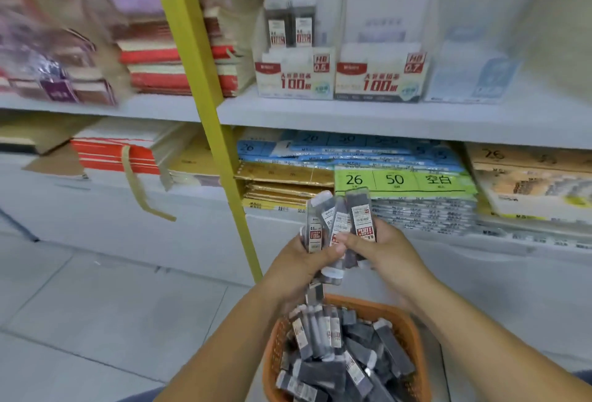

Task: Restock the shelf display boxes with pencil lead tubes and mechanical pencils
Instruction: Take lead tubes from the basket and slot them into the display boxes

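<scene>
A bunch of at least four lead tubes [360,219] is gripped between the left hand [298,263] and the right hand [384,251], the fingers of both curled round it. It is held above one orange basket [413,328], in which many more are heaped, too jumbled to be counted. Three display boxes are lined up on the upper shelf [320,116]: the HB 0.5 box [294,76], in which two upright tubes [290,28] are stood, the HB 0.7 box [381,78] and a pale blue box [471,81].
</scene>
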